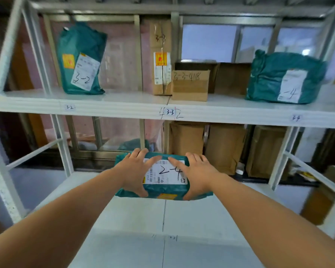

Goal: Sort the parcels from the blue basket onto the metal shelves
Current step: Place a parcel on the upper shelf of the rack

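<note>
Head view, looking forward and down at a parcel being shelved: the left hand [134,172] and the right hand [196,174] clasp the two ends of a teal parcel [163,188], fingers spread over its top and thumbs hooked under its near edge, so neither hand is free. The two-sided hold keeps the soft bag level and turns its white label [165,174], handwritten "2-4", up towards the person; this probably serves to check the code against the shelf tags. The parcel sits low over the rear part of the lower shelf [135,219]; whether it rests on the board or hovers just above cannot be told. The bare board around it carries only faint marks at its front seam. Above, the upper shelf [112,105] bears edge tags 3-2 [69,107], 3-3 [170,112] and 3-4 [295,118], and its parcels stand behind the matching tags: a teal bag marked 3-2 [80,59] upright at left, a tall carton [161,59] and a small carton [190,85] marked "3-3-4118" touching at centre, and a squat teal bag [284,78] at right. Brown cartons [224,146] stand behind the lower shelf. The blue basket is out of view.
</note>
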`<state>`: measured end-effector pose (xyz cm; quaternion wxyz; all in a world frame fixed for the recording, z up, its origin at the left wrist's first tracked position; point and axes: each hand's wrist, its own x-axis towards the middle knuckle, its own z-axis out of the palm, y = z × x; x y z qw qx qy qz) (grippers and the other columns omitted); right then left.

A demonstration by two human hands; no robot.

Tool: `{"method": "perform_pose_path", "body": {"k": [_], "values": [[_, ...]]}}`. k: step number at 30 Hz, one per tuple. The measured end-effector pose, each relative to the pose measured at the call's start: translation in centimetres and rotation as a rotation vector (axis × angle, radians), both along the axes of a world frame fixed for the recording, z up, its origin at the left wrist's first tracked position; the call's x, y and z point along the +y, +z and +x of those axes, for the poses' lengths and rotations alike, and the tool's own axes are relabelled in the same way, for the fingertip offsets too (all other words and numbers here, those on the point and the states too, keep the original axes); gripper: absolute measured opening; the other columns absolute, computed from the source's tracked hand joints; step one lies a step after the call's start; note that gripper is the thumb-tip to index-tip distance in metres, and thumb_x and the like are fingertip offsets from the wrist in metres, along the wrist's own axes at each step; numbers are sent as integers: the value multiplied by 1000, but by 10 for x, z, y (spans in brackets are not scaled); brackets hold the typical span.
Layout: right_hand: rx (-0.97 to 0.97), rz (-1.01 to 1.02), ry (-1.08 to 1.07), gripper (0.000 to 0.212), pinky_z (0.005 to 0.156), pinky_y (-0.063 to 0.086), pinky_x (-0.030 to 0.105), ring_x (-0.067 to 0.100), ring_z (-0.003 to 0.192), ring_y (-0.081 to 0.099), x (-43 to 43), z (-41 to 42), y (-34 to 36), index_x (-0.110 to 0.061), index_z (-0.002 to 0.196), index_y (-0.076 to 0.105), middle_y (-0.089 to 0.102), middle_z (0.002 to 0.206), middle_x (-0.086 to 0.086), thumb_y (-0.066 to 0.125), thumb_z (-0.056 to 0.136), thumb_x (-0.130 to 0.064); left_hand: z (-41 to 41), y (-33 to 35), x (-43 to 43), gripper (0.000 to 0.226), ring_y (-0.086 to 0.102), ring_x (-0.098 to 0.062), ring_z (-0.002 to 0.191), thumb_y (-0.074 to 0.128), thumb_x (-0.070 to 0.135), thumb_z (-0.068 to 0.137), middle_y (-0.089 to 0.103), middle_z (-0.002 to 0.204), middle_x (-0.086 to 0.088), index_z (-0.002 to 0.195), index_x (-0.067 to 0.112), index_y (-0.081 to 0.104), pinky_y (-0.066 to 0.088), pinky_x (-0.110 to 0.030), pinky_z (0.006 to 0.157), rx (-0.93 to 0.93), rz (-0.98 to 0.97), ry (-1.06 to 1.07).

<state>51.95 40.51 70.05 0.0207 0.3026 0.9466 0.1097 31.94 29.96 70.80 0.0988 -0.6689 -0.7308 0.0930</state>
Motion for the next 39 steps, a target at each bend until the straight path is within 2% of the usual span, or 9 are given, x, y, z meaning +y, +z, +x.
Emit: {"method": "perform_pose_path", "body": {"k": [4, 12, 15, 19, 22, 26, 29, 35, 39], "values": [[32, 82, 21, 116, 116, 13, 47, 34, 142, 6, -11, -4, 43, -43, 147, -14, 7, 154, 16, 59, 64, -80, -12, 38, -10, 125, 5, -34, 143, 72, 68, 59, 3, 156, -12, 147, 38, -13, 26, -52, 113, 13, 37, 15], [83, 223, 68, 115, 116, 10, 45, 33, 143, 7, -28, -14, 126, -45, 146, -13, 5, 156, 13, 60, 64, -78, -29, 117, -35, 125, 5, -30, 143, 72, 66, 58, -3, 156, -7, 145, 43, -15, 32, -48, 111, 37, 180, 10], [98, 271, 61, 116, 115, 14, 46, 33, 141, 12, -31, -18, 149, -46, 146, -14, 9, 155, 13, 60, 63, -80, -30, 139, -41, 124, 6, -31, 143, 71, 68, 58, -3, 156, -7, 144, 44, -16, 32, -50, 110, 68, 221, 17], [107, 393, 53, 116, 116, 11, 50, 34, 144, 5, -33, -21, 172, -46, 145, -16, 2, 157, 13, 59, 63, -80, -32, 157, -45, 124, 8, -32, 142, 69, 70, 59, 1, 155, -9, 144, 42, -18, 36, -50, 108, 118, 310, 17], [160, 513, 63, 114, 116, 11, 50, 33, 144, 6, -32, -19, 187, -44, 145, -14, 5, 155, 13, 55, 64, -82, -30, 169, -46, 124, 12, -33, 141, 65, 72, 61, 3, 154, -12, 145, 38, -19, 41, -47, 103, 211, 409, 16], [244, 616, 37, 111, 117, 7, 52, 33, 144, 0, -26, -15, 200, -45, 145, -16, 0, 155, 12, 55, 66, -80, -28, 182, -39, 121, 7, -33, 141, 63, 73, 63, 0, 153, -14, 145, 37, -19, 35, -47, 106, 263, 558, -18], [266, 673, 4, 114, 117, 5, 51, 33, 144, 0, -24, -9, 206, -44, 144, -18, 0, 154, 13, 57, 66, -78, -25, 190, -29, 119, 4, -34, 142, 62, 72, 66, -2, 153, -12, 145, 36, -20, 32, -48, 108, 271, 588, -35], [274, 753, -79, 110, 116, 7, 51, 35, 144, 2, -25, 5, 228, -41, 146, -15, 3, 154, 19, 55, 69, -77, -15, 213, -11, 121, 4, -36, 142, 62, 73, 65, -2, 151, -16, 145, 35, -21, 35, -46, 105, 343, 661, -60], [293, 799, -128, 108, 115, 3, 52, 35, 144, 0, -30, 18, 249, -40, 148, -14, 1, 154, 20, 52, 71, -78, -4, 237, -4, 121, 5, -37, 142, 60, 76, 65, -3, 152, -18, 145, 35, -20, 33, -46, 107, 391, 735, -89]]}}
